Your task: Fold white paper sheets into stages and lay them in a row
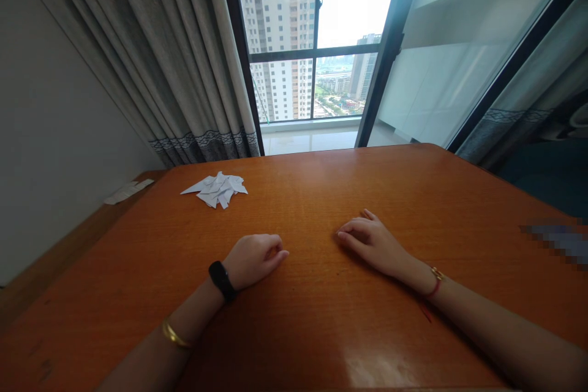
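My left hand (252,259) rests on the orange-brown wooden table (298,196), fingers curled in loosely with the thumb alongside. Nothing shows in it. A black wristband and a gold bangle circle that wrist and forearm. To its right, my right hand (374,245) lies palm down on the wood, fingers bent but partly apart, thumb near the index fingertip. I see no object under or between its fingers. Beyond my left hand sits a loose pile of white paper pieces (220,188), pointed and overlapping. Neither hand touches the pile.
Off the table's left edge, a pale flat strip (128,191) lies on a lower brown surface. Grey curtains (184,61) hang behind the far left corner. A dark-framed window (316,52) stands beyond the far edge. A blurred patch (563,242) covers something at right.
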Demonstrator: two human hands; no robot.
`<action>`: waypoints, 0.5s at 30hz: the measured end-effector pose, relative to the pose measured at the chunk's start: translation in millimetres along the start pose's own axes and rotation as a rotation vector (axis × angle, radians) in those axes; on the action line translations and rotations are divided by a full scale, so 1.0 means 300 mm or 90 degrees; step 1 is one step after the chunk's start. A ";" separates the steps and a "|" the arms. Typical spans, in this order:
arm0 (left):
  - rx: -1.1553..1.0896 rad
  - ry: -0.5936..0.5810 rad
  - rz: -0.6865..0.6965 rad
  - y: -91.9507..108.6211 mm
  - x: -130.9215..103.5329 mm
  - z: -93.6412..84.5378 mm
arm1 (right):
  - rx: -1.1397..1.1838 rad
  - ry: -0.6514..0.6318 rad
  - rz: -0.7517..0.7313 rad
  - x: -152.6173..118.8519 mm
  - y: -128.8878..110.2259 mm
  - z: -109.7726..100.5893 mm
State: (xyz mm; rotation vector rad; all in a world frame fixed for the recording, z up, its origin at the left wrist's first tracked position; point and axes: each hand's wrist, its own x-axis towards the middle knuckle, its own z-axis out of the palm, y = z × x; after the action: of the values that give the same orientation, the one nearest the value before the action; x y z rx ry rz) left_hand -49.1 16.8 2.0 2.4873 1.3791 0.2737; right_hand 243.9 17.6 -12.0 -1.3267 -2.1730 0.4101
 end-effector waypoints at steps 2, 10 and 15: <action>0.000 0.000 0.000 0.000 0.000 0.000 | 0.003 -0.001 -0.001 0.000 0.000 0.000; -0.002 -0.003 0.001 0.003 -0.001 -0.005 | 0.002 -0.003 0.003 0.000 -0.003 -0.002; -0.001 -0.003 0.000 0.002 0.000 -0.004 | -0.002 -0.001 0.000 0.000 -0.004 -0.001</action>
State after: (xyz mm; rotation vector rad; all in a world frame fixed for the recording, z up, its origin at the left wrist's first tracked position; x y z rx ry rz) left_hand -48.9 16.7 3.5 2.4847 1.3760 0.2689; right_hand 243.4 17.0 -11.1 -1.3286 -2.1760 0.4075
